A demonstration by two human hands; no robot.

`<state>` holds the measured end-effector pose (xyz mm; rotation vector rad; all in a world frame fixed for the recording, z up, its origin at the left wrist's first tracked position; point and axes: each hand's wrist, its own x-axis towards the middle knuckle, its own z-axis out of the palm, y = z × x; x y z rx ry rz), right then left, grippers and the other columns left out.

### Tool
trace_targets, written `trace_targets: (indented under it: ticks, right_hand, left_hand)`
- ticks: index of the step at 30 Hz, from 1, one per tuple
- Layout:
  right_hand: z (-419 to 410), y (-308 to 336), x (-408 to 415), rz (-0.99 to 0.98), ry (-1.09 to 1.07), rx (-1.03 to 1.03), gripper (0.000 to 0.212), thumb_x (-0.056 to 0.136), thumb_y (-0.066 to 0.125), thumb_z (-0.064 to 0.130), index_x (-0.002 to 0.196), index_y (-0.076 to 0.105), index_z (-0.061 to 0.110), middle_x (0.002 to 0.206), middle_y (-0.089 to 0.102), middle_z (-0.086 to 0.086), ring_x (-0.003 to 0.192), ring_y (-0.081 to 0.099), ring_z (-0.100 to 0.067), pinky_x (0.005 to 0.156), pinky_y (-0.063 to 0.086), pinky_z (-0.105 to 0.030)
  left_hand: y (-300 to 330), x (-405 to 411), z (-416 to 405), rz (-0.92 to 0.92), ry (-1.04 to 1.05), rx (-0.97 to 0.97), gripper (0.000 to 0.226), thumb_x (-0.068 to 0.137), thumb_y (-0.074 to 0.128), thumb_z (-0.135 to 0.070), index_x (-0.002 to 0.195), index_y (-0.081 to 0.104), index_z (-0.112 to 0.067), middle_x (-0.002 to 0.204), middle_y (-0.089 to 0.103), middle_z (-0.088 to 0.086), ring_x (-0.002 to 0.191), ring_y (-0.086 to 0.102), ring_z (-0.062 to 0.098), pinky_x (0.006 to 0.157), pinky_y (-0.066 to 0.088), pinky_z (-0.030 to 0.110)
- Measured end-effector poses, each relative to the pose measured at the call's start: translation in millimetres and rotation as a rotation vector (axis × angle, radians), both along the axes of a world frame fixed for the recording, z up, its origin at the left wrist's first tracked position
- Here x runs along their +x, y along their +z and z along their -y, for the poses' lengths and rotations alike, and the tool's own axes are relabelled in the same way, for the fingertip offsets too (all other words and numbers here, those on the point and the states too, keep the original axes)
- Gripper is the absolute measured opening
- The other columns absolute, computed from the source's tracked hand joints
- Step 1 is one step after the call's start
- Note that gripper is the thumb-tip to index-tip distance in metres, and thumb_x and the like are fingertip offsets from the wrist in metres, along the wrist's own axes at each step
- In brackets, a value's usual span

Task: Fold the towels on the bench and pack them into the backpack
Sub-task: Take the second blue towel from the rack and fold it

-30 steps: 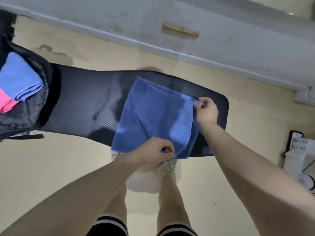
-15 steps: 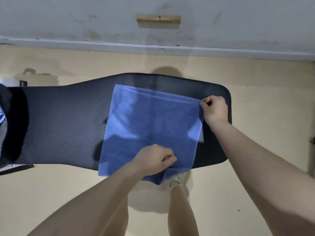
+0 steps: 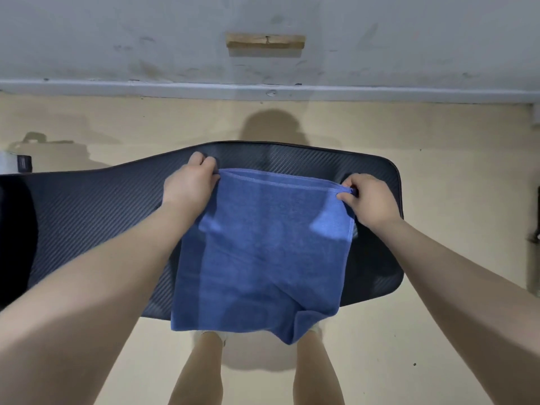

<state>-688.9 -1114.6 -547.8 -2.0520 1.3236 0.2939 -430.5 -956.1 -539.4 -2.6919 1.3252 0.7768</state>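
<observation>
A blue towel [image 3: 263, 252] lies folded over on the black padded bench [image 3: 96, 217], its near edge hanging off the bench's front side. My left hand [image 3: 190, 182] grips the towel's far left corner. My right hand [image 3: 369, 200] pinches the far right corner. Both hands hold the far edge stretched between them over the bench. A dark shape at the left edge [image 3: 14, 238] may be the backpack; I cannot tell.
Pale floor surrounds the bench, with a grey wall [image 3: 263, 54] and its skirting beyond. A wooden block [image 3: 265, 42] is fixed to the wall. My legs [image 3: 201, 372] stand under the towel's hanging edge. Some hardware shows at the right edge [image 3: 536, 244].
My left hand left the towel's near edge and now holds the far left corner. The towel lies squarer on the bench. The view has shifted, and the backpack with folded towels has left the frame.
</observation>
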Motion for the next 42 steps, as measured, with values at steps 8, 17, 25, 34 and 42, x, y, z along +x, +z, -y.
trace_targets:
  ticks: [8, 17, 25, 34, 42]
  right_hand:
    - [30.5, 2.9, 31.1, 0.161, -0.259, 0.066, 0.013, 0.087, 0.061, 0.015, 0.085, 0.065, 0.003, 0.064, 0.051, -0.002, 0.055, 0.046, -0.007, 0.052, 0.033, -0.013]
    - [7.6, 17.5, 40.3, 0.079, -0.16, -0.18, 0.041, 0.091, 0.047, 0.011, 0.131, 0.046, 0.008, 0.135, 0.043, -0.017, 0.125, 0.039, -0.033, 0.1, 0.033, -0.034]
    - [-105.8, 50.2, -18.5, -0.103, 0.319, -0.026, 0.034, 0.084, 0.051, 0.0, 0.115, 0.06, 0.007, 0.12, 0.056, -0.014, 0.11, 0.048, -0.036, 0.091, 0.042, -0.041]
    - [-146.2, 36.5, -36.2, -0.279, 0.485, -0.097, 0.033, 0.09, 0.045, 0.011, 0.123, 0.043, 0.014, 0.121, 0.052, -0.005, 0.116, 0.045, -0.026, 0.095, 0.031, -0.036]
    - [-129.1, 55.2, -28.1, -0.134, 0.284, -0.136, 0.026, 0.088, 0.045, 0.006, 0.111, 0.059, 0.008, 0.109, 0.054, -0.015, 0.104, 0.051, -0.034, 0.08, 0.042, -0.039]
  left_hand:
    - [2.8, 45.2, 8.1, 0.011, 0.084, -0.14, 0.022, 0.093, 0.05, -0.025, 0.1, 0.058, -0.006, 0.102, 0.055, 0.019, 0.095, 0.052, 0.038, 0.071, 0.039, 0.037]
    - [-0.8, 30.8, -15.4, 0.07, -0.07, -0.279, 0.037, 0.083, 0.056, -0.007, 0.118, 0.052, 0.001, 0.126, 0.046, 0.024, 0.105, 0.047, 0.042, 0.084, 0.04, 0.049]
    - [14.9, -29.8, -137.1, -0.191, -0.645, -0.179, 0.015, 0.07, 0.07, -0.02, 0.071, 0.059, -0.01, 0.065, 0.054, 0.006, 0.048, 0.056, 0.025, 0.041, 0.042, 0.025]
    - [4.1, -66.5, -189.0, -0.054, -0.57, 0.025, 0.035, 0.048, 0.088, -0.019, 0.069, 0.06, -0.011, 0.064, 0.054, 0.005, 0.05, 0.055, 0.024, 0.042, 0.04, 0.025]
    - [40.2, -60.6, -184.4, -0.077, -0.127, -0.016, 0.011, 0.087, 0.051, -0.008, 0.096, 0.053, -0.002, 0.1, 0.053, 0.015, 0.082, 0.056, 0.036, 0.063, 0.037, 0.039]
